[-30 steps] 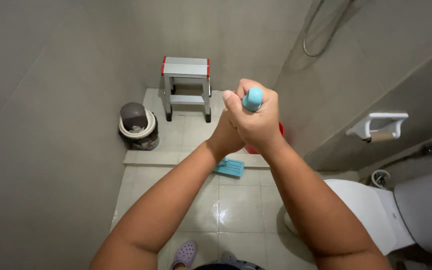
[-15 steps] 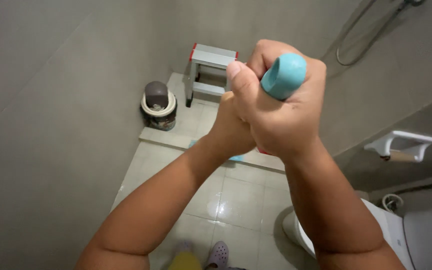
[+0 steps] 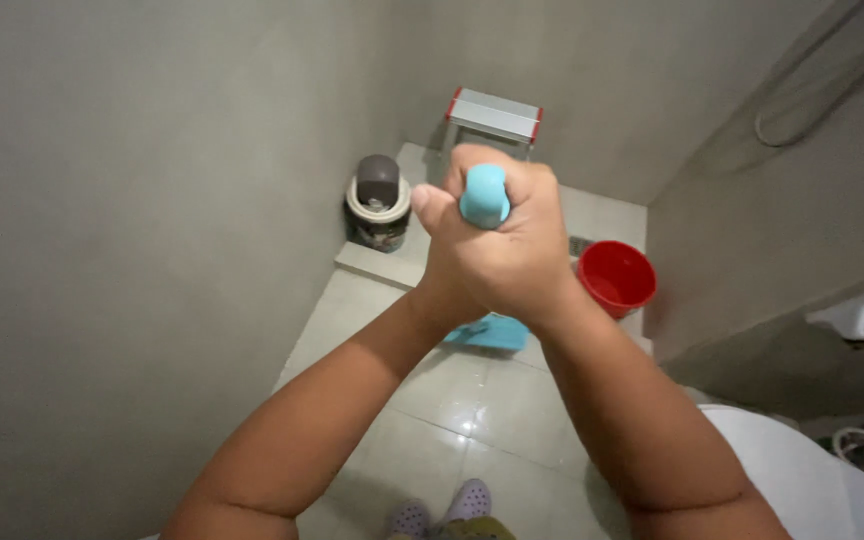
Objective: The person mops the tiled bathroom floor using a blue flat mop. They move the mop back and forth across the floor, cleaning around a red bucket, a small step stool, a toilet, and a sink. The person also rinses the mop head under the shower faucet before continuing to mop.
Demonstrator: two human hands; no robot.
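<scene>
A light blue handle [image 3: 484,196] stands upright in the middle of the view, its rounded top showing above the fists. The right hand [image 3: 517,255] is closed tight around it, and the left hand [image 3: 449,262] is wrapped against the right one from the side, also closed on the handle. Below the hands, on the tiled floor [image 3: 452,400], lies the blue head of the tool [image 3: 497,333], partly hidden. Just right of the hands stands a red bucket [image 3: 616,278]. Farther back are a small bin [image 3: 378,203] and a step stool [image 3: 495,115]. The white toilet [image 3: 802,480] is at lower right.
</scene>
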